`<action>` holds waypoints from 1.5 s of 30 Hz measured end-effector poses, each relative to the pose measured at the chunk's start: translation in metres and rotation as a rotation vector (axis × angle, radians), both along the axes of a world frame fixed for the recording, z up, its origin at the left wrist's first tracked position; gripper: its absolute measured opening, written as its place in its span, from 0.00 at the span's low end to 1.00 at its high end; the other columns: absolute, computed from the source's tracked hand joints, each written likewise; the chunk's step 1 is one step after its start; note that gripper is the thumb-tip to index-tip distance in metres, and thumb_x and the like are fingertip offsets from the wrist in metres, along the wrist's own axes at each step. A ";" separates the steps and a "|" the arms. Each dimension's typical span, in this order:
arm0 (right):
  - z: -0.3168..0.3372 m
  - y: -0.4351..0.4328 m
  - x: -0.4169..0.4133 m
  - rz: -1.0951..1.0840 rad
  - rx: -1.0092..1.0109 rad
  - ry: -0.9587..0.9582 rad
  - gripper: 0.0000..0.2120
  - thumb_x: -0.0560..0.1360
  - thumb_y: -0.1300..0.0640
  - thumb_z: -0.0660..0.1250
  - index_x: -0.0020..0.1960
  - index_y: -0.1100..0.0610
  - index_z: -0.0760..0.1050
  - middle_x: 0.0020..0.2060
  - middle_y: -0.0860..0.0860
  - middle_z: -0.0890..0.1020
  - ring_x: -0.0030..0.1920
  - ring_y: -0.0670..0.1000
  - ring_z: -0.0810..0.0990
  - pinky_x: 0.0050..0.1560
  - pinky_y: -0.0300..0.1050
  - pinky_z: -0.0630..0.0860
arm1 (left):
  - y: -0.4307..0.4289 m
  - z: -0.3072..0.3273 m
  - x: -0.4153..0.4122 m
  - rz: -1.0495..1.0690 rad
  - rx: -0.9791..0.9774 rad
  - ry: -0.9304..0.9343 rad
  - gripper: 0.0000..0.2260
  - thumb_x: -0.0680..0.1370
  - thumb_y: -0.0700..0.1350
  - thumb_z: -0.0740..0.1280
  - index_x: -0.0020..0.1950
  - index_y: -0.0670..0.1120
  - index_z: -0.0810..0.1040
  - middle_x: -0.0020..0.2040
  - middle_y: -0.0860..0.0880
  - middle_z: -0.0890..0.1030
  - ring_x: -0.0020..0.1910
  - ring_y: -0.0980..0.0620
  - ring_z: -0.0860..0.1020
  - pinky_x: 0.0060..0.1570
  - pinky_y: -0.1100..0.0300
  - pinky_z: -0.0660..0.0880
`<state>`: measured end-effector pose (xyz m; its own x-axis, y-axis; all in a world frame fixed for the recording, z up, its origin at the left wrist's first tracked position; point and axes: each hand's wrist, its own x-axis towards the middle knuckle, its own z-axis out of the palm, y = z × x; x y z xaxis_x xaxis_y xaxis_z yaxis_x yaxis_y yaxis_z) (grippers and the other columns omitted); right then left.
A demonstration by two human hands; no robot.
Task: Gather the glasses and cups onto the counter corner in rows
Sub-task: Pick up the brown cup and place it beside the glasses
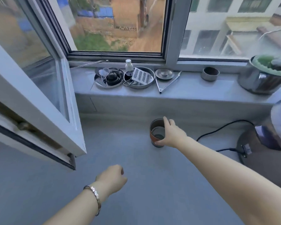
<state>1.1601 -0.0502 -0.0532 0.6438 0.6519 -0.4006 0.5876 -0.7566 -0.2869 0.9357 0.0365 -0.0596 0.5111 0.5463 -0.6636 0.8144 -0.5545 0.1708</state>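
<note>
Item one: the cup (157, 133), brown-orange outside and dark inside, upright on the grey worktop (136, 184). We take it as our landmark.

Right hand (170, 134): wrapped round the cup's right side, thumb low on the near wall, fingers over the far rim; we count it as grasping the cup.

Left hand (113, 179): well apart from the cup, nearer to us and to its left, above bare worktop, fingers curled in loosely with nothing held. A metal bracelet (94, 194) sits on that wrist.

Beyond the cup, on the raised windowsill (193, 88):
- two round metal trays, the left tray (108, 77) with small dark and clear pieces, the right tray (139, 77) with a spray bottle (129, 66) and a patterned card;
- a small metal dish (164, 73);
- a small dark bowl (210, 73), beyond and to the cup's right;
- a metal pot (264, 75) with greenery, further right.

Right of the cup: a black cable (221, 129) running to a dark round base (256, 146).

Left of the cup: an open window sash (39, 95), swung inward over the worktop.
</note>
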 end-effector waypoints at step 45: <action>0.061 -0.096 -0.925 1.571 0.118 0.151 0.51 0.62 0.44 0.75 0.75 0.52 0.50 0.69 0.50 0.64 0.66 0.53 0.71 0.65 0.46 0.71 | -0.377 0.041 -0.911 1.482 0.165 0.034 0.16 0.75 0.44 0.59 0.29 0.49 0.58 0.28 0.52 0.63 0.28 0.53 0.62 0.28 0.59 0.56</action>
